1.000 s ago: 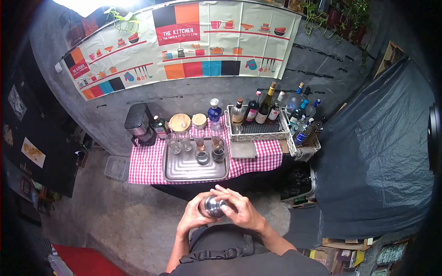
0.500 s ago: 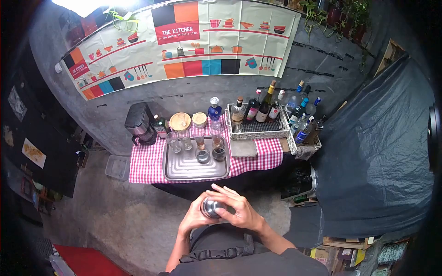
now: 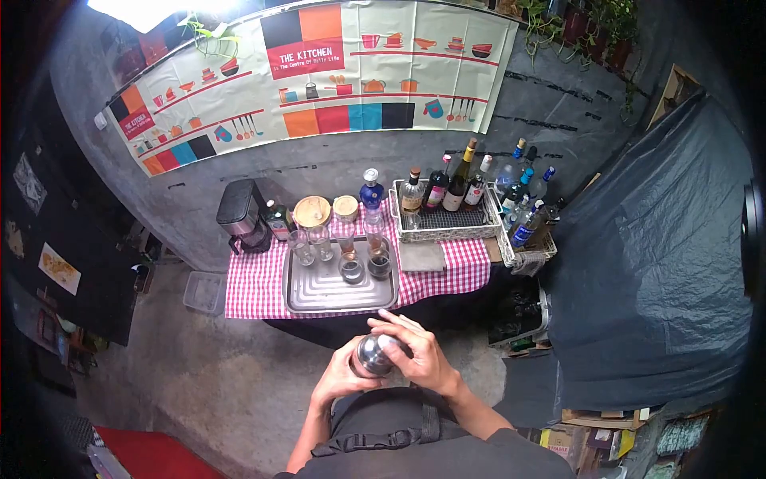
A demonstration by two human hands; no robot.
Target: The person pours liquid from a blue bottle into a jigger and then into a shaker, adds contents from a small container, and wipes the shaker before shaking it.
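Observation:
A shiny metal cocktail shaker [image 3: 373, 354] is held close in front of my body, below the table's front edge. The fingers of my left hand [image 3: 338, 377] wrap round its left side and lower part. My right hand [image 3: 424, 361] rests on the shaker's top and right side, thumb on the domed top, with the other fingers stretched past it toward the table. What the shaker contains is hidden. Beyond my hands, a metal tray [image 3: 331, 299] bears two rounded glasses [image 3: 351, 270] with dark contents, and several clear tall glasses [image 3: 302, 247] stand along its back.
A red-checked cloth [image 3: 252, 289] covers the table. A coffee maker [image 3: 243, 215], a dark bottle [image 3: 278, 219], wooden-lidded jars [image 3: 312, 211] and a blue bottle [image 3: 371, 190] line the back. To the right are a folded grey cloth [image 3: 422, 257] and a bottle basket [image 3: 451, 233].
The shaker has tilted and shifted slightly up and right, showing more of its side. My right thumb has moved up onto its top, and the right fingers have shifted a little.

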